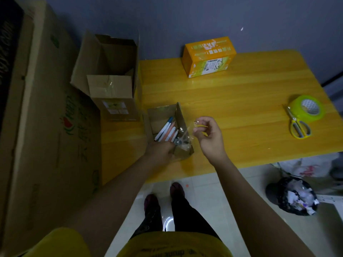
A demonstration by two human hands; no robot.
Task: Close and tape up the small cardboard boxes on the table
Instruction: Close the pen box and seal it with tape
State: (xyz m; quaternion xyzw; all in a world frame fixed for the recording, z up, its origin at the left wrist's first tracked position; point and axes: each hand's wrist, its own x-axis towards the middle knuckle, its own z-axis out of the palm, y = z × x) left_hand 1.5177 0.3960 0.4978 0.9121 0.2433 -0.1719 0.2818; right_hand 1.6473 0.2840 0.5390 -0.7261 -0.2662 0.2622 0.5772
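Far off to the left of our left hand point(161, 150) stands a big printed carton point(50, 112), and just beyond it an open brown box point(109, 78) with its flaps up, set at the left edge of the yellow wooden surface point(241, 101). Our left hand reaches into the near end of the small cardboard box point(167, 127), which sits open on the surface; the grip there is partly hidden by the box wall, so we cannot tell whether it is clamped on anything. Just past its fingers lie several pens point(167, 131), slanting inside the box. Immediately to the right, our right hand point(207, 136) hovers beside the box with its grip pinched together on a strip of clear tape point(187, 134), which hangs from the fingertips down to the box's right wall. Well beyond this hand, towards the back of the surface, sits an orange box point(207, 57), closed and taped. Far to its right lie a green tape roll point(308, 108) and, touching it, yellow-handled scissors point(297, 125). Below them, on the floor, stands a black rubbish bag point(293, 197).
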